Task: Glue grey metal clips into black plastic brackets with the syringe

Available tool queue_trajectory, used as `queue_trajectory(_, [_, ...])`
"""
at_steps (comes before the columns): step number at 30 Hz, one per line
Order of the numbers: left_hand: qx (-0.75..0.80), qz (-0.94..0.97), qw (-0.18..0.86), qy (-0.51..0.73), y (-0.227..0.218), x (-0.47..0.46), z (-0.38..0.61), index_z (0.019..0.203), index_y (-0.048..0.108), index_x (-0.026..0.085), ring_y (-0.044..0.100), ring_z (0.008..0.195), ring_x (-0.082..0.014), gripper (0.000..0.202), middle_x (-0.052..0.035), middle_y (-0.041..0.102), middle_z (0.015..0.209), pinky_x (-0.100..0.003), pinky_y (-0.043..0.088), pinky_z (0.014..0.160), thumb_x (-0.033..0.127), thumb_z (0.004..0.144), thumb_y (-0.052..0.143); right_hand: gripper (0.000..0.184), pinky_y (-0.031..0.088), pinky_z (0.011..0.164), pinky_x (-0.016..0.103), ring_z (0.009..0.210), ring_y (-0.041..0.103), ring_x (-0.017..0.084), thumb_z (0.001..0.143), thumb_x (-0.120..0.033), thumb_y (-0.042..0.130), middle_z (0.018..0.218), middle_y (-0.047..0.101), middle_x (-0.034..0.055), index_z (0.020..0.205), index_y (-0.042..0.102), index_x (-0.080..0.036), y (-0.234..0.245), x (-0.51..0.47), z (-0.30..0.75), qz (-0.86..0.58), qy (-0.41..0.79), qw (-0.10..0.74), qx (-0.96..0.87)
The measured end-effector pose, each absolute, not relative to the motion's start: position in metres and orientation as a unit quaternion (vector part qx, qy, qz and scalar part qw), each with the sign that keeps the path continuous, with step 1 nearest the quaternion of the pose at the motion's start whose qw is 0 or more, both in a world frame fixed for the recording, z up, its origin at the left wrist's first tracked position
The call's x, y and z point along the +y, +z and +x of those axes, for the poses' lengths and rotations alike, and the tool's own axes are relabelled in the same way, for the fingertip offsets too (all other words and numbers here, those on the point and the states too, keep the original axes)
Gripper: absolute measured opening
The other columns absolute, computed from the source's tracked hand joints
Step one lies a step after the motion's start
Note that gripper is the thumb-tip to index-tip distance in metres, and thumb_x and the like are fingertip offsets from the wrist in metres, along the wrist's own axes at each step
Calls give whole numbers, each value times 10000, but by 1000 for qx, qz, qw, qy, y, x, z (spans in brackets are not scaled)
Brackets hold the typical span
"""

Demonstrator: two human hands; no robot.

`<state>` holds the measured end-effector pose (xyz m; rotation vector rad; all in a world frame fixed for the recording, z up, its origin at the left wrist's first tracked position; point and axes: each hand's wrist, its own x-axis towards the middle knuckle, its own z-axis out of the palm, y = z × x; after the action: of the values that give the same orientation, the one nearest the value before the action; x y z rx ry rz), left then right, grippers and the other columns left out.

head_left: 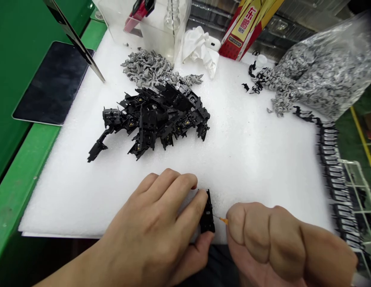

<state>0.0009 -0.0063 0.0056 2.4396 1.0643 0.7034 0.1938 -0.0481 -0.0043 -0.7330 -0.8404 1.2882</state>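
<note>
White foam sheeting [248, 159] covers a green workbench [24, 167], and at its near edge a small black plastic part [207, 213] stands almost on end, held just above the foam between the person's hands. The left hand [149, 223] has it pinched, fingers curled over the side facing the person and the thumb [200, 249] tucked beneath it. The right hand [271, 243] is closed in a loose fist, knuckles up, with a thin orange-tipped pick [223, 220] coming out from between its fingers. The fine wire end of the pick points at the black plastic part and seems to reach its edge, though it is too thin and small in this view to say for sure whether they touch. Farther up the foam lies a heap of similar black plastic parts [152, 119], tangled together, with small gold-coloured spots showing on some. Just behind it is a pile of grey parts [146, 67]. To the right, a transparent plastic bag [319, 67] bulges with more grey parts, some black ones spilling at its mouth. A long row of black parts with silver faces [331, 159] runs down the right edge of the foam beside a white wire rack [349, 175]. Beyond the foam are crumpled white tissue [200, 50], a transparent acrylic box [146, 28] and a red and yellow package [245, 28]. A dark tablet [50, 81] lies on the bench at the left.
</note>
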Motion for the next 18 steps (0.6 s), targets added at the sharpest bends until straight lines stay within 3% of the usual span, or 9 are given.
queue_trajectory(3, [381, 868, 196, 253, 6, -5, 3, 1078, 736, 113, 599, 883, -293, 237, -144, 686, 1064, -473, 548, 677, 295, 942, 669, 596, 442, 447, 315, 387, 316, 120, 1070, -307, 532, 451, 289, -70, 561, 229, -246, -9, -41, 196, -283, 535, 688, -400])
queue_trajectory(10, [383, 868, 190, 252, 7, -5, 5, 1078, 733, 118, 595, 892, -287, 233, -142, 686, 1065, -457, 545, 687, 299, 951, 658, 589, 383, 394, 315, 350, 284, 106, 1090, -357, 507, 425, 286, -78, 588, 222, -241, -12, -38, 189, -281, 507, 696, -424])
queue_trajectory(18, [382, 871, 185, 249, 6, -4, 4, 1099, 728, 112, 599, 900, -294, 248, -147, 682, 1073, -464, 548, 690, 306, 963, 652, 591, 342, 512, 311, 434, 305, 118, 1068, -375, 571, 483, 255, -72, 599, 242, -228, -7, -42, 189, -322, 529, 675, -401])
